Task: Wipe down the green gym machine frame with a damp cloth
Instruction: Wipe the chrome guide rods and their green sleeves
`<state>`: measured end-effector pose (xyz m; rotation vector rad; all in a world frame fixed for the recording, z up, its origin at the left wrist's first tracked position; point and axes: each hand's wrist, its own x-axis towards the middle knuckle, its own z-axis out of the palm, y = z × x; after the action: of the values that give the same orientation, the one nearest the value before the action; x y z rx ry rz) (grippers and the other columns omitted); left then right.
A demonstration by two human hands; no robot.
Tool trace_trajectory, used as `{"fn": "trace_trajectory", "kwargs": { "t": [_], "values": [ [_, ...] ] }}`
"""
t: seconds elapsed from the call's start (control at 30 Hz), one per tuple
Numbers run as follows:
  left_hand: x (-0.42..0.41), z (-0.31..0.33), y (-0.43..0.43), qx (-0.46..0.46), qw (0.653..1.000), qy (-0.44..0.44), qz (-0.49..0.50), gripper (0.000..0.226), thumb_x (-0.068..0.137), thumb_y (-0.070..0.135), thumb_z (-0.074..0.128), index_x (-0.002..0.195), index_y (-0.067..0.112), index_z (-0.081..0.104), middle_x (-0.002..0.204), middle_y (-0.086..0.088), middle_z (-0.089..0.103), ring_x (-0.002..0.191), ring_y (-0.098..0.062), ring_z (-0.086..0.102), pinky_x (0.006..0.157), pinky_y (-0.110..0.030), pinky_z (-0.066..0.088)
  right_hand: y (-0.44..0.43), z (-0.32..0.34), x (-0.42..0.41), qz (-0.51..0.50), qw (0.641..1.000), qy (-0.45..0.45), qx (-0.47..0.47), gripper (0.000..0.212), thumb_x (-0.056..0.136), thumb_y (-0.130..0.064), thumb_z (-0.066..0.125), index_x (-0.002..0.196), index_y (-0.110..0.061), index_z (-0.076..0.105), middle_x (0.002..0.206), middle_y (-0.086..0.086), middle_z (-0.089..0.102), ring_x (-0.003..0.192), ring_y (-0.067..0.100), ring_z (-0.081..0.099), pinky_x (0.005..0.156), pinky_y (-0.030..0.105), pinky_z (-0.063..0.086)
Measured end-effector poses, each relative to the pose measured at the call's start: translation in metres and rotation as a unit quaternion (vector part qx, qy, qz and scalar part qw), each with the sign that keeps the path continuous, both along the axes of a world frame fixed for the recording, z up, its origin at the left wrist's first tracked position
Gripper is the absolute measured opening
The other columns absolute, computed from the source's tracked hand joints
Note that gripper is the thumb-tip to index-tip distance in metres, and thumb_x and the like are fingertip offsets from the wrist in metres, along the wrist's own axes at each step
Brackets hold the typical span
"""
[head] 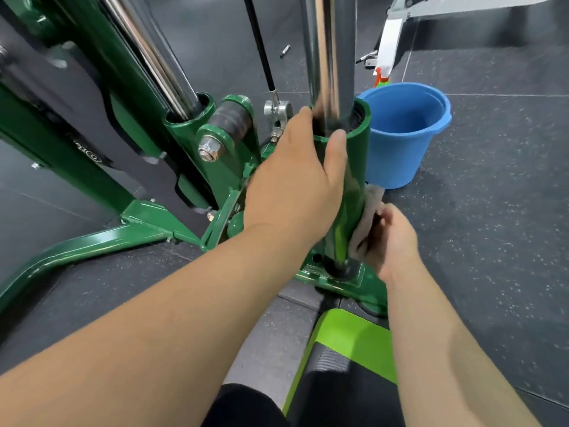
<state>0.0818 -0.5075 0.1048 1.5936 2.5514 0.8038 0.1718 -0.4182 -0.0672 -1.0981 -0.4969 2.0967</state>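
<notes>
Green frame sleeve [354,167]: left hand [295,183] curls around its upper left side; right hand [391,238] grips beige cloth [366,223] against its lower right.

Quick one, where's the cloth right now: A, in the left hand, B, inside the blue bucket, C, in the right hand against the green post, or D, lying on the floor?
C: the right hand holds the cloth against the lower green post, while the left hand grips the post higher up.
</notes>
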Motion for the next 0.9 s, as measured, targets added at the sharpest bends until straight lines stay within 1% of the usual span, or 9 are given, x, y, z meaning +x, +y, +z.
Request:
{"fn": "trace_trajectory", "kwargs": {
  "t": [0.13, 0.2, 0.33, 0.43, 0.57, 0.67, 0.73, 0.83, 0.9],
  "values": [
    [0.001, -0.002, -0.001, 0.025, 0.999, -0.024, 0.007, 0.052, 0.102, 0.05, 0.028, 0.148, 0.028, 0.031, 0.116, -0.006, 0.065, 0.099, -0.026, 0.06, 0.07, -0.032, 0.034, -0.008, -0.026, -0.013, 0.019, 0.994, -0.109, -0.019, 0.036, 0.095, -0.047, 0.054, 0.088, -0.017, 0.071, 0.077, 0.002, 0.073, 0.066, 0.018, 0.068, 0.063, 0.024, 0.049],
    [0.001, -0.002, 0.0, 0.029, 0.999, -0.039, 0.012, 0.047, 0.103, 0.049, 0.028, 0.146, 0.031, 0.034, 0.099, -0.003, 0.065, 0.091, -0.025, 0.06, 0.066, -0.033, 0.033, -0.011, -0.054, -0.017, 0.044, 0.993, -0.091, -0.068, 0.048, 0.084, -0.056, 0.064, 0.112, -0.017, 0.072, 0.104, 0.005, 0.072, 0.084, 0.025, 0.068, 0.071, 0.028, 0.044],
    [-0.002, -0.002, 0.002, 0.041, 0.997, -0.055, 0.018, 0.037, 0.103, 0.047, 0.028, 0.136, 0.037, 0.041, 0.07, 0.009, 0.049, 0.076, -0.022, 0.055, 0.059, -0.034, 0.03, -0.018, -0.066, -0.019, -0.034, 0.989, 0.016, -0.14, 0.033, 0.097, -0.042, 0.043, 0.117, -0.026, 0.064, 0.118, -0.006, 0.067, 0.071, 0.006, 0.052, 0.062, 0.017, 0.027],
    [-0.004, -0.004, 0.002, 0.049, 0.997, -0.062, 0.017, 0.037, 0.103, 0.048, 0.028, 0.135, 0.038, 0.041, 0.07, 0.007, 0.05, 0.073, -0.021, 0.055, 0.056, -0.034, 0.033, -0.018, -0.054, -0.012, -0.03, 0.985, 0.039, -0.162, 0.033, 0.095, -0.043, 0.048, 0.115, -0.025, 0.067, 0.104, -0.008, 0.072, 0.079, 0.011, 0.058, 0.062, 0.019, 0.048],
    [-0.003, -0.002, 0.002, 0.05, 0.996, -0.066, 0.015, 0.031, 0.103, 0.047, 0.028, 0.13, 0.04, 0.042, 0.071, 0.009, 0.052, 0.073, -0.018, 0.055, 0.059, -0.035, 0.031, -0.023, 0.011, -0.01, -0.062, 0.997, 0.034, -0.027, 0.036, 0.095, -0.012, 0.036, 0.098, -0.013, 0.072, 0.075, 0.0, 0.071, 0.066, 0.016, 0.069, 0.067, 0.025, 0.056],
    [-0.005, -0.003, 0.002, 0.057, 0.995, -0.074, 0.022, 0.028, 0.104, 0.042, 0.025, 0.125, 0.04, 0.044, 0.071, 0.009, 0.055, 0.071, -0.017, 0.056, 0.06, -0.036, 0.032, -0.019, 0.091, -0.01, -0.106, 0.977, 0.115, 0.142, 0.046, 0.091, -0.003, 0.034, 0.12, -0.008, 0.069, 0.118, 0.005, 0.071, 0.114, 0.021, 0.065, 0.101, 0.039, 0.049],
    [-0.006, -0.002, 0.002, 0.057, 0.995, -0.074, 0.029, 0.03, 0.105, 0.04, 0.024, 0.128, 0.038, 0.044, 0.071, 0.009, 0.055, 0.07, -0.017, 0.056, 0.06, -0.036, 0.033, -0.012, 0.13, -0.01, -0.126, 0.944, 0.152, 0.265, 0.044, 0.091, 0.001, 0.035, 0.115, -0.01, 0.071, 0.12, 0.006, 0.071, 0.121, 0.021, 0.062, 0.106, 0.04, 0.047],
    [-0.004, -0.001, 0.001, 0.052, 0.995, -0.079, 0.037, 0.033, 0.105, 0.039, 0.023, 0.13, 0.038, 0.044, 0.076, 0.006, 0.059, 0.076, -0.024, 0.057, 0.062, -0.036, 0.034, -0.004, 0.124, -0.017, -0.085, 0.945, 0.035, 0.314, 0.037, 0.099, -0.011, 0.04, 0.111, -0.024, 0.072, 0.113, 0.001, 0.073, 0.113, 0.019, 0.066, 0.099, 0.038, 0.052],
    [-0.003, 0.0, -0.001, 0.049, 0.994, -0.086, 0.034, 0.032, 0.105, 0.038, 0.023, 0.129, 0.039, 0.044, 0.078, 0.002, 0.061, 0.078, -0.027, 0.058, 0.063, -0.037, 0.036, -0.005, 0.089, -0.024, -0.039, 0.967, -0.082, 0.237, 0.031, 0.097, -0.044, 0.045, 0.116, -0.037, 0.069, 0.116, -0.003, 0.071, 0.112, 0.022, 0.065, 0.095, 0.043, 0.054]
  ]
}}
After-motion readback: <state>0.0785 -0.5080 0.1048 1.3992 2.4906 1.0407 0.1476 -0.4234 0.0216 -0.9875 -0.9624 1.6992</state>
